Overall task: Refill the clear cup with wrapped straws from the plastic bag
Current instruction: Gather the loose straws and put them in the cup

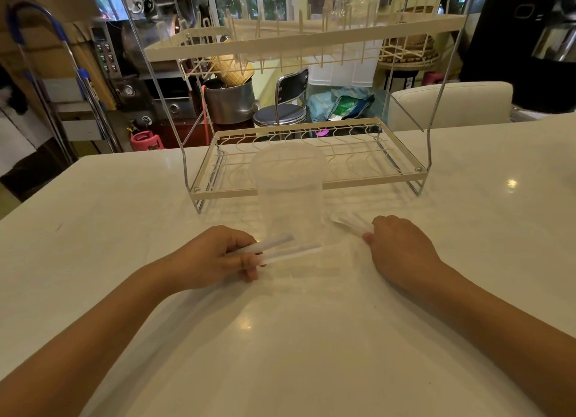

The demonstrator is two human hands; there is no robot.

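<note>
While both hands (215, 254) (399, 248) grip wrapped straws (290, 248), no writing is readable.

A glossy white countertop (296, 338) fills the lower frame, with ceiling lights reflected in it. At upper centre a cream two-tier wire dish rack (311, 167) stands on it. Just in front of the rack stands a clear plastic cup (290, 195), upright. Both hands rest on the countertop at centre frame, each gripping wrapped straws.
</note>
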